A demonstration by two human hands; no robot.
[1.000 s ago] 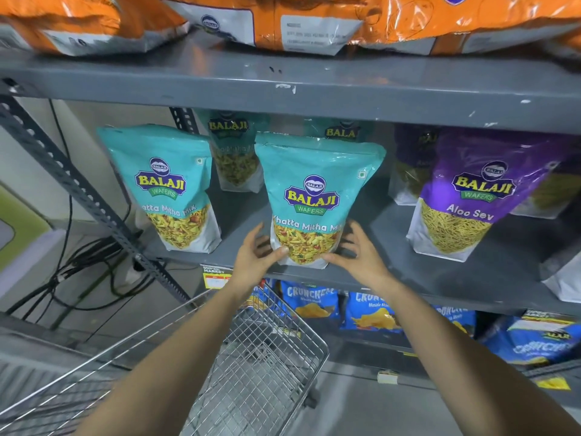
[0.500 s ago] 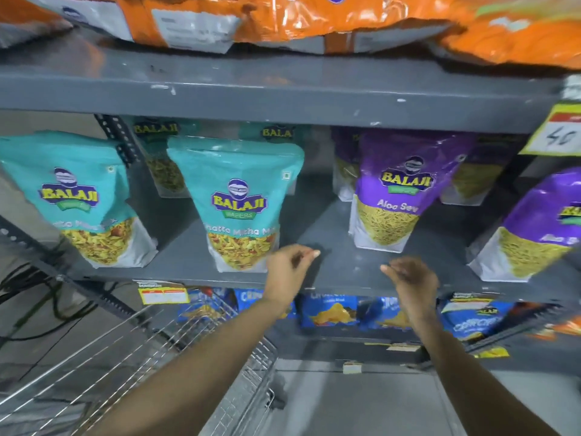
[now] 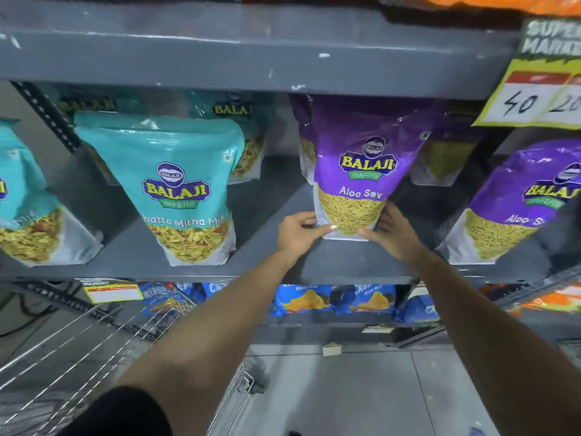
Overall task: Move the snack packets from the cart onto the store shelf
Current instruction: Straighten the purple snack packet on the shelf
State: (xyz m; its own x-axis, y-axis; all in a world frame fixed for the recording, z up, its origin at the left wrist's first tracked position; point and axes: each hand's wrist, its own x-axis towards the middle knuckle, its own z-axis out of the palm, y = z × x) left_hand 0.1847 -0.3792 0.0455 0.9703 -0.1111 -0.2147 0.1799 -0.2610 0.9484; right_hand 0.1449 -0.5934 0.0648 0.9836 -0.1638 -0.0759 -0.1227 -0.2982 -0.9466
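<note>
A purple Aloo Sev packet (image 3: 364, 158) stands upright on the grey middle shelf (image 3: 270, 202). My left hand (image 3: 297, 232) grips its lower left corner and my right hand (image 3: 391, 232) holds its lower right corner. To the left stands a teal Khatta Mitha Mix packet (image 3: 176, 187), with another teal packet (image 3: 25, 209) at the far left. A second purple packet (image 3: 515, 202) leans at the right. More teal and purple packets stand behind in the back row. The wire cart (image 3: 103, 350) is at the lower left; I see no packets in it.
An upper shelf (image 3: 251, 48) hangs just above the packet tops, with orange bags on it. A yellow price tag (image 3: 537, 89) hangs at the upper right. Blue crisp bags (image 3: 333, 300) fill the shelf below. A slanted shelf brace (image 3: 47, 118) crosses the back left.
Both hands left the teal packet, moved right along the shelf and closed on the bottom corners of the purple Aloo Sev packet. The view shifted right with them.
</note>
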